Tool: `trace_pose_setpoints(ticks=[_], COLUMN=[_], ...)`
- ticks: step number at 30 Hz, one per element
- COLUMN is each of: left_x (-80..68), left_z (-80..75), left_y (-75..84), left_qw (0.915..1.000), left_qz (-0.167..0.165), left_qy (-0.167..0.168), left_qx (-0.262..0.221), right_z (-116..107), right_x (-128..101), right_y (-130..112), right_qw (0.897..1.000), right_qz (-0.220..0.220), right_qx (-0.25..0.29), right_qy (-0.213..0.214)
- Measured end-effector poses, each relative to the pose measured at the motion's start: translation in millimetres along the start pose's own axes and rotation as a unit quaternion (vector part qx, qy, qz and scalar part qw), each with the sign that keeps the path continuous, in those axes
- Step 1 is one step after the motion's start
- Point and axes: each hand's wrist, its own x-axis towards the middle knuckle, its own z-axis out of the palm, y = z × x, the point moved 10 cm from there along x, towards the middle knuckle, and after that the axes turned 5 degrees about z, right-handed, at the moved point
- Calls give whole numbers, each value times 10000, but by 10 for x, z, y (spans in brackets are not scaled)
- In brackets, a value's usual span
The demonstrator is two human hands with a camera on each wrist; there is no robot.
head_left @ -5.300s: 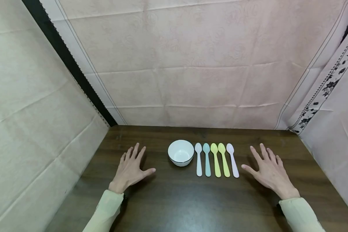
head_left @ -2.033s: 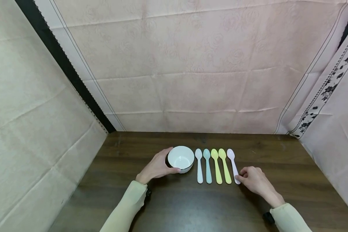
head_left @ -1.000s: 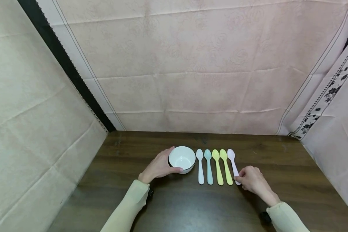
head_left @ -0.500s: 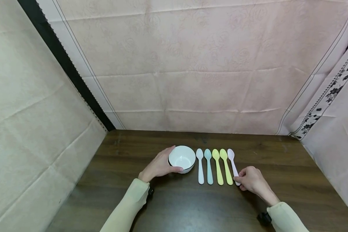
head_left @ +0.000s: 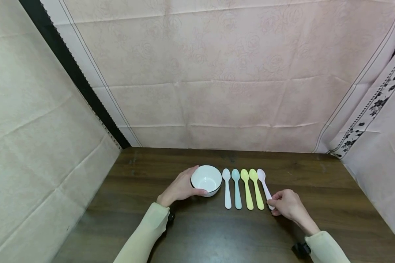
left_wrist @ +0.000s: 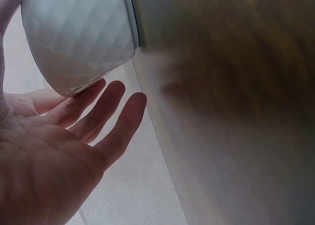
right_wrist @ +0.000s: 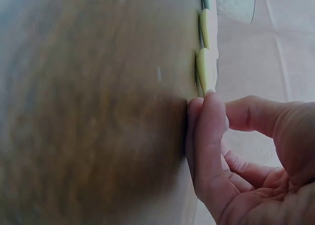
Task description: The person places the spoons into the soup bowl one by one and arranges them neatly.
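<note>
Fingers of the left hand (head_left: pixel 179 189) are curling around the left side of the white bowl (head_left: pixel 206 180), with the thumb lying against its near wall; in the left wrist view the fingers (left_wrist: pixel 106 112) are lying straight and slightly spread beneath the bowl's faceted wall (left_wrist: pixel 78 38). The bowl is sitting upright on the dark wooden table (head_left: pixel 217 233), roughly midway between the table's left and right edges and nearer its far edge. Just to the bowl's right, 5 spoons are lying side by side, handles pointing toward the near edge: a white spoon (head_left: pixel 227 190), a teal spoon (head_left: pixel 237 190), 2 yellow-green spoons (head_left: pixel 251 190), and a pale lilac spoon (head_left: pixel 264 188). The right hand (head_left: pixel 288 206) is resting on the table with its thumb and forefinger pinching the handle end of the pale lilac spoon, the other fingers curling in. In the right wrist view the fingertips (right_wrist: pixel 206 116) are pressing down at the table surface.
</note>
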Motion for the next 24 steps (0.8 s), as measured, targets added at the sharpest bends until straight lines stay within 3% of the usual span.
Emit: trace_pose_setpoints(ticks=[9,16,24], left_x=[-3,-13,-10], left_z=[10,21,3], left_y=[4,1,15], left_qw=[9999,9998,9997], left_qz=[-80,-124,85], left_qy=[-56,-50,1], left_qx=[-66,-145,-248], right_z=[-22,-70,-103], right_x=[-6,-35,-90], right_y=[65,101,36], right_qw=[9986,9990,9983], right_qz=[-57,-53,-234], right_qx=[533,421,503], right_qy=[31,116,185])
